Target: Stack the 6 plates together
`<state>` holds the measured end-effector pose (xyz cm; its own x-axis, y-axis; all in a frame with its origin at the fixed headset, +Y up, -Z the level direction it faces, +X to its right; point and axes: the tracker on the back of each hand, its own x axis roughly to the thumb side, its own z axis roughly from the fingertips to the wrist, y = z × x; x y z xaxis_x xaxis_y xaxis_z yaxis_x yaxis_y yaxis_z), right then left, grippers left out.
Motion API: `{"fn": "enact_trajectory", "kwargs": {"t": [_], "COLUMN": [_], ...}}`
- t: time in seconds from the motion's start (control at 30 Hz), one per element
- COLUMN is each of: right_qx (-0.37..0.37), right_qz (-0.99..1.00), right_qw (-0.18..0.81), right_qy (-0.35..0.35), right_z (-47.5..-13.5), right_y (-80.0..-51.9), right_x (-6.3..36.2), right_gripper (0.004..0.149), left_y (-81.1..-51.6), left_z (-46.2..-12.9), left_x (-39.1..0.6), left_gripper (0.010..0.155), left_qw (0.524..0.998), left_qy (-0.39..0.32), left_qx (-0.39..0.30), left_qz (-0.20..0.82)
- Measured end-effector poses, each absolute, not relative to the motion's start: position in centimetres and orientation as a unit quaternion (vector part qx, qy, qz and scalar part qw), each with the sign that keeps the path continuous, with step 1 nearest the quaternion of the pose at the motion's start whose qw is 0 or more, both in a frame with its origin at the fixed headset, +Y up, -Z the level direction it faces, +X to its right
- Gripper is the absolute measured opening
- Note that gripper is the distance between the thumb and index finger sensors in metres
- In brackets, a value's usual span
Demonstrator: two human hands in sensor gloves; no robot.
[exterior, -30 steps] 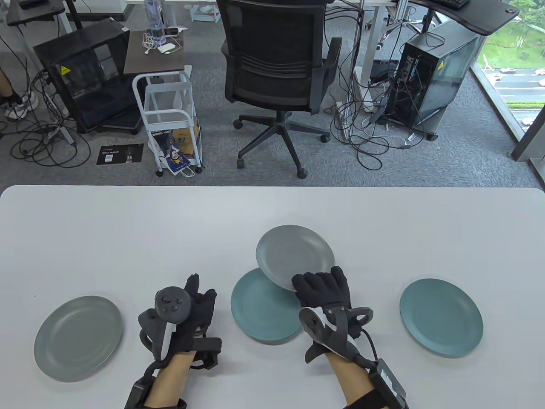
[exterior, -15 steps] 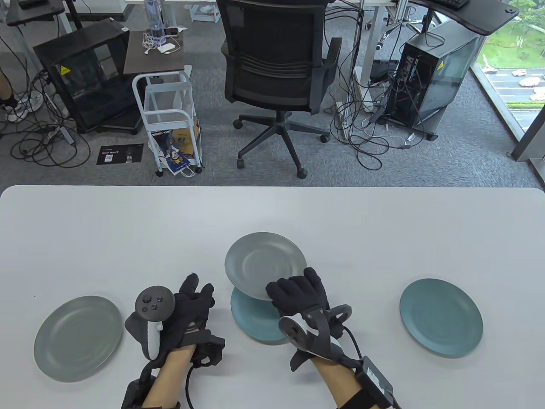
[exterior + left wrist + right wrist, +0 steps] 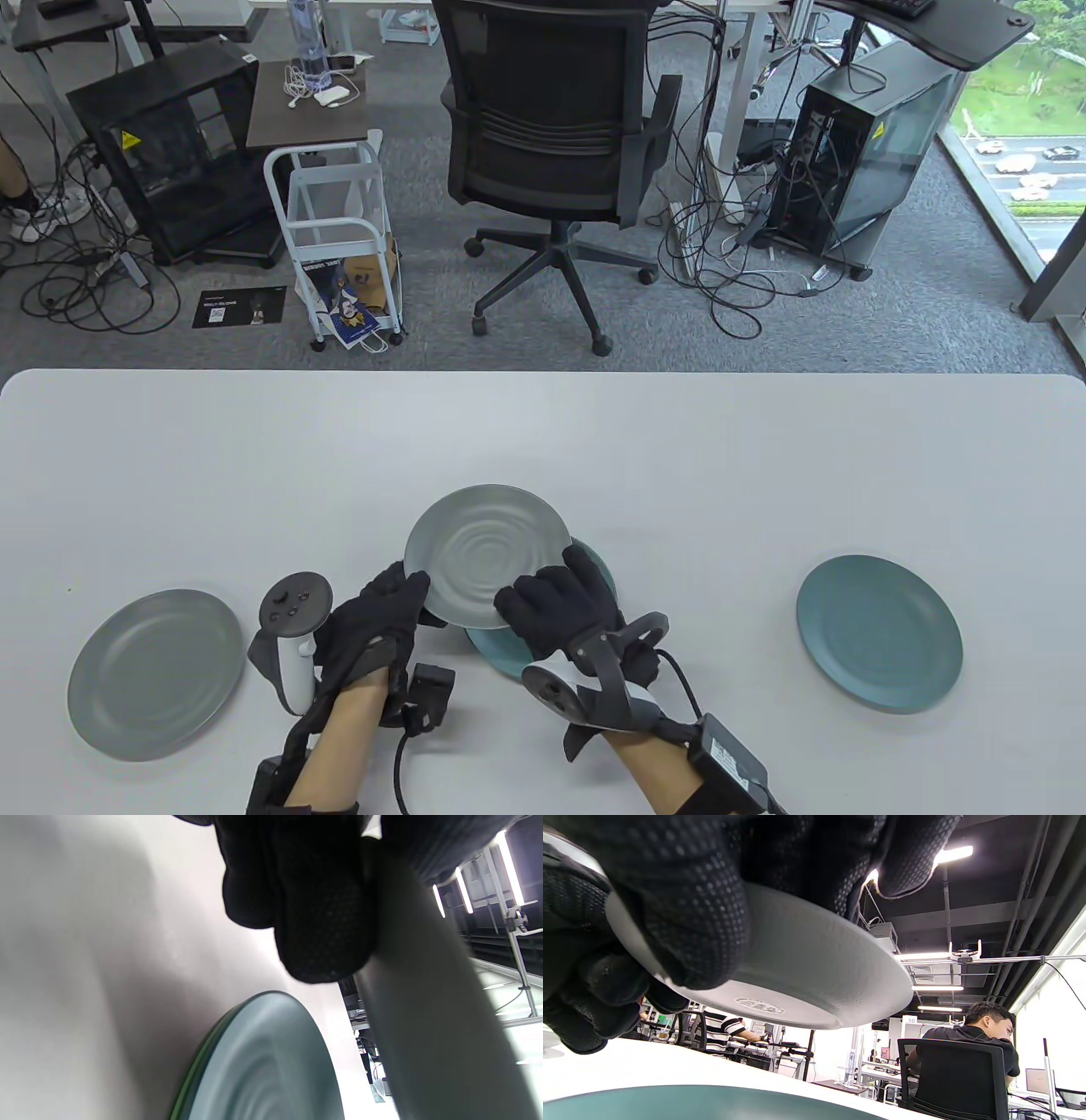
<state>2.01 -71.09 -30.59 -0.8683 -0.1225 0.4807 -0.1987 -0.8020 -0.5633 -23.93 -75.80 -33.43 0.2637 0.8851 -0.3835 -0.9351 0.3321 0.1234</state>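
Observation:
A grey plate is held tilted in the air above a teal plate stack near the table's front middle. My right hand grips its near right rim; the right wrist view shows my fingers curled under the plate's underside, above the teal plate. My left hand holds the plate's left rim. In the left wrist view my fingers lie against its underside, with the teal stack below. Another grey plate lies at front left. A single teal plate lies at right.
The white table reaches to its far edge, with an office chair and a small white cart on the floor beyond. People sit at desks in the right wrist view's background.
My right hand has carried the grey plate leftward and nearer, over the teal stack. My left hand has moved right and taken hold of the plate's left rim.

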Motion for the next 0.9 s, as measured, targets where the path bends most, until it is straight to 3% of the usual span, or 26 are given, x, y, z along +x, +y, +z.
{"fn": "enact_trajectory", "kwargs": {"t": [0.4, 0.9], "right_qx": [0.278, 0.28], "right_qz": [0.918, 0.926], "right_qw": [0.007, -0.035], "right_qy": [-0.282, -0.252], "right_z": [-30.8, -32.3], "right_y": [-71.3, -70.6], "right_x": [2.0, 4.3], "right_gripper": [0.038, 0.069], "left_y": [-76.0, -76.0], "left_z": [-33.4, -33.6], "left_x": [-24.3, -24.5], "left_gripper": [0.054, 0.052], "left_qw": [0.776, 0.789], "left_qy": [0.211, 0.211], "left_qx": [-0.065, -0.066], "left_qz": [0.591, 0.574]}}
